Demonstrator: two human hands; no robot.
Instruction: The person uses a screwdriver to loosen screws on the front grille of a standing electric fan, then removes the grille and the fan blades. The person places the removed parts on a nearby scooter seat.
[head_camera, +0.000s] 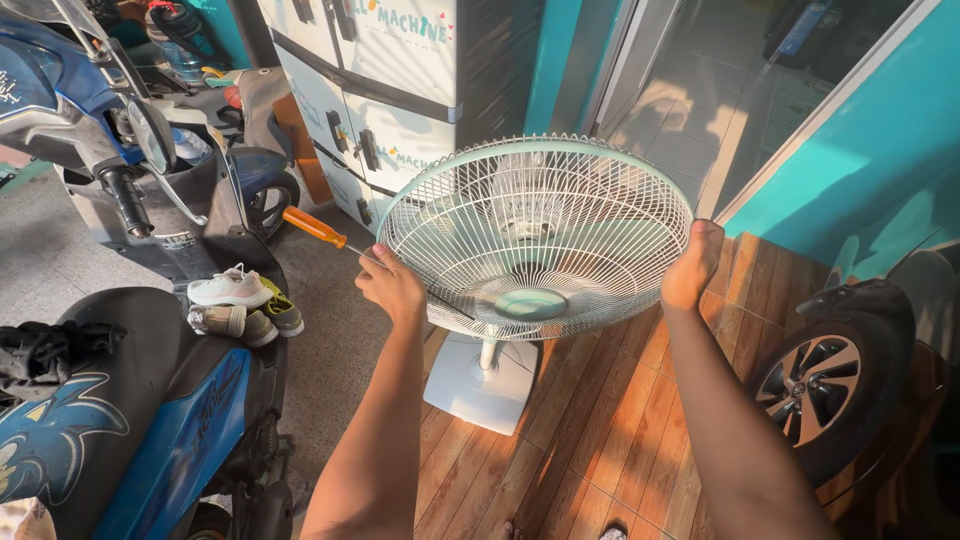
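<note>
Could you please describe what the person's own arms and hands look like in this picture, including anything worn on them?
Both forearms come up from the bottom edge bare, with no sleeves showing up to the edge of the picture. The left hand and the right hand wear no gloves. No watch, bracelet or ring shows on either wrist or on the fingers in view. Warm sunlight falls on both arms.

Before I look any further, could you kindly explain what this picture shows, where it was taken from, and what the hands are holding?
There is no machine here: a camera worn on a person's head looks down at their two bare arms. The left hand holds a screwdriver with an orange handle against the rim of a fan. The right hand grips the opposite rim. The fan stands on a wooden floor. Scooters and shoes are on the left, and a car wheel is on the right.
</note>
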